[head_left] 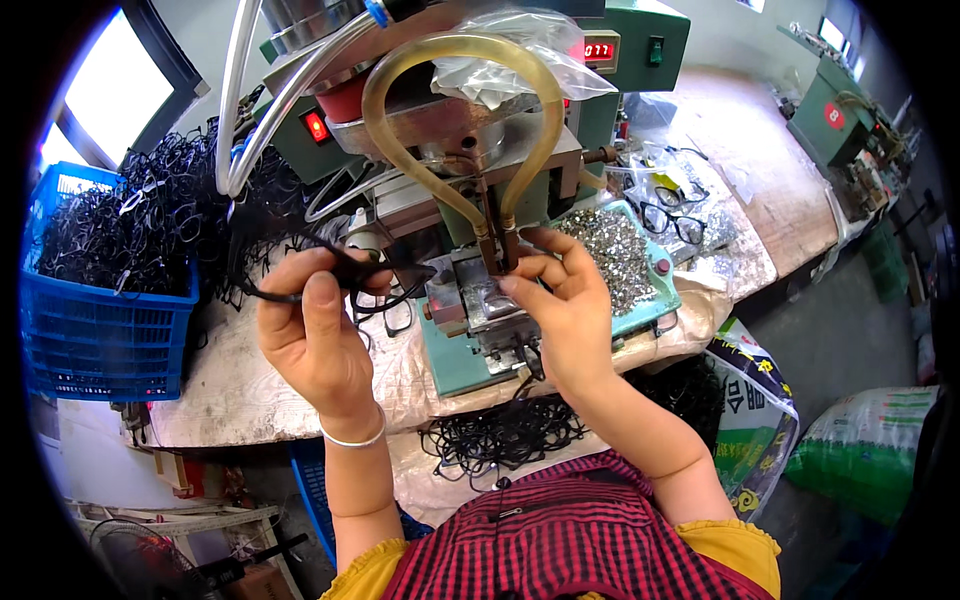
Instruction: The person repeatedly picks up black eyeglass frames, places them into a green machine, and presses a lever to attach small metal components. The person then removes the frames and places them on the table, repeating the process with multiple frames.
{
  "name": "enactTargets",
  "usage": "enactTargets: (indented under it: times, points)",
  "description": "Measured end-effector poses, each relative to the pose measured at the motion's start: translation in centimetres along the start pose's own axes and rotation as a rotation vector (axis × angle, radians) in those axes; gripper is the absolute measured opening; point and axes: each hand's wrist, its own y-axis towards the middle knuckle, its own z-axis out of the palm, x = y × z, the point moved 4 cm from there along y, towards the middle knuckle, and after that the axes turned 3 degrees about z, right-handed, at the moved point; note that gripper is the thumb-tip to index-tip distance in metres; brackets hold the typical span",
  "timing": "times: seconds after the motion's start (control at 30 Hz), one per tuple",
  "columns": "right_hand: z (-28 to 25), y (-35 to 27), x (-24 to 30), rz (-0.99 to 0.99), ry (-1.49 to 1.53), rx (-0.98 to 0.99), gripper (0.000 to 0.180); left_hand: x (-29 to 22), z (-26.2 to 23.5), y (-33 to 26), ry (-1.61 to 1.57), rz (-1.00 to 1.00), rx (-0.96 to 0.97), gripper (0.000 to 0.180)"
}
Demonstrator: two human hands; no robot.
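My left hand (318, 330) is closed on a black eyeglass frame (365, 272), held up left of the machine's small metal fixture (490, 300). Blur softens the frame's far end. My right hand (568, 300) has its thumb and forefinger pinched together at the fixture, just below two upright copper-coloured electrodes (498, 250). What sits between those fingertips, if anything, is too small to make out. From the electrodes a yellowish hose (375, 120) loops upward. Right of my right hand, a green tray (660, 300) holds a heap of tiny metal parts (610, 255).
A blue crate (110, 340) heaped with black frames stands at the left. More frames (505, 430) lie in my lap area below the bench edge. Finished-looking glasses (670, 220) rest on plastic behind the tray. Sacks (860, 450) stand on the floor at right.
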Motion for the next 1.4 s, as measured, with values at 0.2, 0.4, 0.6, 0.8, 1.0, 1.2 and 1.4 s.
enactTargets:
  times: [0.2,0.4,0.6,0.8,1.0,1.2,1.4]
  points:
    - [-3.0,-0.5,2.2,-0.231,-0.597,0.219,0.040,-0.1,2.2,-5.5,0.357,0.153,0.568,0.009]
    - [-13.9,3.2,-1.1,-0.374,-1.550,-0.160,0.022,1.6,3.9,-7.0,0.444,0.337,0.752,0.019]
    - [-14.2,3.0,-1.8,-0.549,-1.450,-0.112,0.012,1.7,3.8,-6.9,0.422,0.280,0.745,0.021]
    - [-11.0,4.5,-1.6,-0.649,-1.551,0.140,0.010,1.4,3.3,-9.0,0.530,0.260,0.673,0.029]
    - [-18.8,2.0,-2.3,-0.205,-0.334,-0.415,0.019,-2.7,-4.5,-10.9,1.109,0.283,0.272,0.016]
    - [-15.3,5.3,-4.9,-0.243,-0.246,-0.430,0.015,3.1,-12.1,-3.5,1.181,0.021,0.005,0.012]
    - [-15.2,4.4,-4.0,-0.203,-0.239,-0.378,0.020,15.6,-17.7,-9.4,1.445,-0.255,0.211,0.020]
